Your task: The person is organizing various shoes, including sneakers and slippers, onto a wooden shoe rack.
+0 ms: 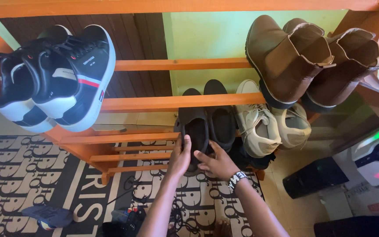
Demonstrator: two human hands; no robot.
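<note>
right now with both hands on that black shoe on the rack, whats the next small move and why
Probably slide the black shoe a little further up the orange rack. Its heel end hangs past the lower rail, cradled by the left hand and right hand, while its partner beside it sits higher. Pushing it up would line the two up.

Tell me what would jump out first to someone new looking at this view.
Probably the two hands, left hand and right hand, gripping a black shoe on the middle tier of the orange shoe rack. Next, the black-and-white sneakers top left and the brown boots top right.
</note>
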